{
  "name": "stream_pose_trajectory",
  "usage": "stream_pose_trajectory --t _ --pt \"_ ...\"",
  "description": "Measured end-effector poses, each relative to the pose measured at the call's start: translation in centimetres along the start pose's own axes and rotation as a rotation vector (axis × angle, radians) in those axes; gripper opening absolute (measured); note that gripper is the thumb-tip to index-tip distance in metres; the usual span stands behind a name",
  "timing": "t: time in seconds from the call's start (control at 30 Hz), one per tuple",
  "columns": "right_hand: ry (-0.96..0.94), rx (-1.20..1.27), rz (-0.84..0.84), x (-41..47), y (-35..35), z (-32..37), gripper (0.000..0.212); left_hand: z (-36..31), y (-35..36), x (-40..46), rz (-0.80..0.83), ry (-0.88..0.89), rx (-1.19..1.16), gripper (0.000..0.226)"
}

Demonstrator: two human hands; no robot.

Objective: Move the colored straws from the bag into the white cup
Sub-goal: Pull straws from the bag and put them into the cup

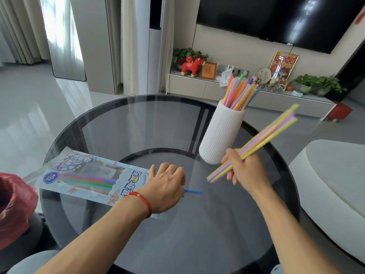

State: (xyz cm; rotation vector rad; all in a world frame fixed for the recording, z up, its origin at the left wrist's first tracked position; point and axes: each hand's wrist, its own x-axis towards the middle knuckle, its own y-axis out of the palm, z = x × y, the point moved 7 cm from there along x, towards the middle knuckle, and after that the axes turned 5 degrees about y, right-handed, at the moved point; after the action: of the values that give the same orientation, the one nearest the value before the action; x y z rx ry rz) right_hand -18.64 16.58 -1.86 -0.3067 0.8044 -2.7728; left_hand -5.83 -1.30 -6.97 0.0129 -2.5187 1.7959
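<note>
Straws in three places fill the centre and right of the frame: a small yellow and purple bundle (pixel 254 144) held in the air at centre right, a fan of mixed colours standing in the white cup (pixel 222 133) at upper centre right, and several green, purple and blue straws (pixel 88 181) still inside the printed bag (pixel 83 175) lying flat at lower left on the round glass table (pixel 177 244). The right hand (pixel 244 168) is closed around the lower part of the bundle, fingers wrapped, with the long ends slanting up toward the right, just beside the ribbed cup. The left hand (pixel 166 187), wearing a red cord at the wrist, rests palm down on the bag's open end, pinning it; whether its fingers pinch anything cannot be told, since they are hidden beneath the hand. One blue straw (pixel 194 192) pokes out from under it. The straws look very light, thin, smooth and somewhat springy, so they would likely slip or splay if held loosely; gripping several together near one end, as here, seems to keep them aligned for dropping into the cup. The held bundle is blurred, so its count is unclear. The bag's mouth is covered by the hand.
</note>
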Motion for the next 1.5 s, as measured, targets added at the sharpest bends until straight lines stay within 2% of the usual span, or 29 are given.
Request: stream_pose_trajectory --t 0.2,0.37,0.47,0.63,0.77,0.9,1.0,1.17,1.3,1.33,1.4,1.47,1.5 --pt "0.054 0.547 -0.209 1.9 -4.5 1.6 0.039 -1.6 -0.3 0.5 -0.103 0.057 -0.234 0.013" --pt "-0.031 0.709 -0.394 4.2 -8.4 6.4 0.035 -1.5 -1.2 0.4 -0.214 0.101 -0.257 0.019" --pt "-0.107 0.59 -0.46 5.3 -9.5 8.7 0.031 -1.0 -1.7 0.3 -0.253 0.1 -0.225 0.019" --pt "-0.241 0.235 -0.5 6.7 -9.1 11.5 0.038 -0.6 -1.1 0.3 -0.198 0.087 -0.14 0.023" --pt "-0.3 -0.028 -0.461 7.5 -7.7 13.0 0.047 -0.4 -0.8 0.4 -0.183 0.081 -0.106 0.023" --pt "-0.231 -0.201 -0.361 8.2 -5.8 13.1 0.05 -0.3 -0.8 0.5 -0.175 0.084 -0.077 0.024" --pt "-0.199 -0.199 -0.348 8.3 -5.8 13.5 0.05 -0.4 -0.8 0.5 -0.155 0.084 -0.069 0.027" --pt "-0.275 -0.149 -0.488 7.8 -7.4 14.8 0.041 -0.5 -0.9 0.6 -0.16 0.091 -0.084 0.021" --pt "-0.236 -0.237 -0.358 8.4 -6.5 14.5 0.038 -0.4 -0.8 0.6 -0.152 0.094 -0.092 0.021" --pt "-0.253 -0.233 -0.373 8.3 -6.7 14.7 0.037 -0.4 -0.8 0.6 -0.152 0.092 -0.096 0.021" --pt "-0.342 -0.215 -0.534 7.4 -7.9 15.4 0.035 -0.4 -0.8 0.7 -0.146 0.091 -0.106 0.021" --pt "-0.468 -0.236 -0.678 6.1 -8.8 16.6 0.046 -0.4 -0.8 0.6 -0.138 0.091 -0.114 0.021" --pt "-0.522 -0.285 -0.686 6.1 -8.9 17.1 0.053 -0.4 -0.8 0.6 -0.139 0.092 -0.113 0.022"
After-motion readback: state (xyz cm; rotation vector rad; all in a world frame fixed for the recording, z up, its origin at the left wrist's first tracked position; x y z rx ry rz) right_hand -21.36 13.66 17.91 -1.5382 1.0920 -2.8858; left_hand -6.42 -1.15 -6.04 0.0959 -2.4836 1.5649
